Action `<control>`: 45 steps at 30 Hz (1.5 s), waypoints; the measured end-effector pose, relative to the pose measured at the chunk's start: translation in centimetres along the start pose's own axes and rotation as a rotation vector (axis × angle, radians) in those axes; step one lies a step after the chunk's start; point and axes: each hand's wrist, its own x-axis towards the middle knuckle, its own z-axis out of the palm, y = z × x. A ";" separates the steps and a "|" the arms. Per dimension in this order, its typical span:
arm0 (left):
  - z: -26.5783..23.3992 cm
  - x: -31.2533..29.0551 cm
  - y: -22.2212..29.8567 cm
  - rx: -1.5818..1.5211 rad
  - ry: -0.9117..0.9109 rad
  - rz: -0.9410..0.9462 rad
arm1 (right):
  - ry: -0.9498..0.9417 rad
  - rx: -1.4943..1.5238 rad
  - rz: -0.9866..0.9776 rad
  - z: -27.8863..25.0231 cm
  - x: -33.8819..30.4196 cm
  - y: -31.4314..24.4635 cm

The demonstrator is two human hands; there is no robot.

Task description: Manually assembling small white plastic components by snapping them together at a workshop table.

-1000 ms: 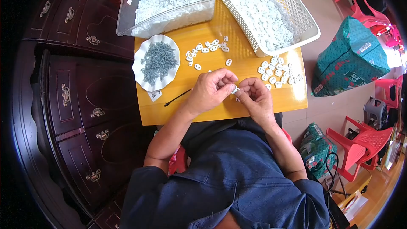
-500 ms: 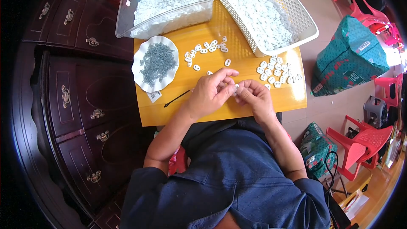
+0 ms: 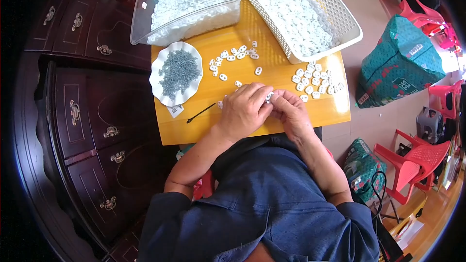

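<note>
Over the near middle of the wooden table, my left hand (image 3: 246,109) and my right hand (image 3: 290,110) meet at a small white plastic piece (image 3: 269,97) with dark holes. The right thumb and fingers pinch it from one side. Curled left fingers press against its other side, hiding part of it. Loose white oval two-hole pieces (image 3: 241,52) lie beyond the left hand, and one piece (image 3: 258,71) sits apart from them. To the right of my hands, similar white pieces (image 3: 314,80) are spread in a group. A thin black rod (image 3: 201,113) lies left of the left hand.
A scalloped white plate (image 3: 156,78) holds many small dark-grey screw-like parts (image 3: 178,73). At the back stand a clear bin (image 3: 141,24) and a cream perforated basket (image 3: 350,39), both heaped with white pieces. Dark drawers (image 3: 73,111) flank the left; a teal bag (image 3: 398,68) stands right.
My left hand has turned and curled its fingers in closer to the white piece. More of the piece's holed face now shows between my hands. The right hand has shifted only slightly.
</note>
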 end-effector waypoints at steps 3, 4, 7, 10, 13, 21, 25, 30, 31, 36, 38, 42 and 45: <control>-0.2 0.0 -0.1 -0.111 -0.024 -0.058 | -0.017 0.022 0.042 -0.2 -0.1 -0.4; -0.2 0.0 -0.2 -0.121 -0.015 -0.044 | -0.017 0.040 0.065 -0.1 -0.2 -0.7; -0.6 0.1 -0.1 -0.129 -0.019 -0.038 | -0.003 -0.027 0.075 0.1 -0.3 -0.9; -0.7 0.0 -0.2 -0.122 -0.033 -0.038 | -0.009 -0.120 0.014 0.2 -0.2 -0.8; -0.8 -0.1 -0.3 -0.112 -0.041 -0.031 | -0.030 -0.195 -0.049 -0.1 -0.1 -0.5; -0.9 0.0 -0.2 -0.103 -0.041 -0.018 | 0.047 -0.252 -0.115 0.5 -0.4 -0.4; -0.8 0.0 -0.2 -0.107 -0.041 -0.007 | 0.066 -0.246 -0.114 0.8 -0.7 -0.7; -0.8 0.1 -0.2 -0.112 -0.044 0.005 | 0.040 -0.259 -0.112 0.2 -0.7 -0.6; -0.7 0.1 -0.2 -0.111 -0.041 0.012 | 0.048 -0.266 -0.117 0.1 -0.8 -0.6; 0.0 0.1 -0.2 -0.133 -0.025 0.029 | 0.065 -0.262 -0.134 -0.2 -1.2 -0.7; 0.4 0.0 -0.2 -0.130 0.039 0.073 | 0.071 -0.260 -0.144 -0.1 -1.4 -0.8; 0.6 0.0 -0.3 -0.175 0.050 0.067 | 0.067 -0.263 -0.157 0.0 -1.8 -1.2; 0.3 0.3 -0.1 -0.219 -0.014 0.015 | 0.066 -0.282 -0.183 -0.2 -1.8 -1.3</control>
